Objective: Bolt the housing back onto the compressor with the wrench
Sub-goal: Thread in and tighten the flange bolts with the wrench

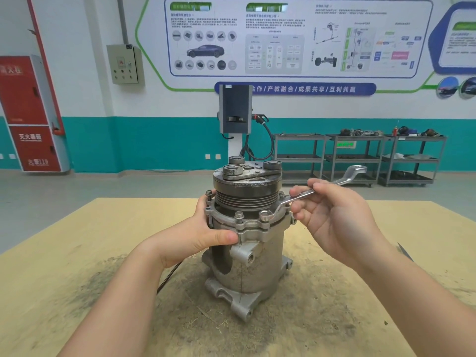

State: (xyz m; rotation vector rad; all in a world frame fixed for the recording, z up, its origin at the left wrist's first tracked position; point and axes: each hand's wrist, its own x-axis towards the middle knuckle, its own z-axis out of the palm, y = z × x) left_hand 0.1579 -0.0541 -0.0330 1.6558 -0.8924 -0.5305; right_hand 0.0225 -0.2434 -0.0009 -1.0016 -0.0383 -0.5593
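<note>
A grey metal compressor (260, 266) stands upright in the middle of the wooden table (77, 253), its grooved pulley (246, 194) on top. The housing flange (247, 224) under the pulley carries several bolts; one bolt (239, 215) stands at the front. My left hand (206, 233) grips the left side of the body just under the flange. My right hand (332, 215) holds the shank of a silver ring wrench (304, 195). The wrench's lower ring sits over a front-right bolt (265, 217); its other end sticks up to the right.
A dark cable (167, 278) runs off the compressor's left foot under my left forearm. Dirt and grit lie on the table around the base. A dark thin object (404, 249) lies at the right edge. Shelving carts and a charger post stand far behind.
</note>
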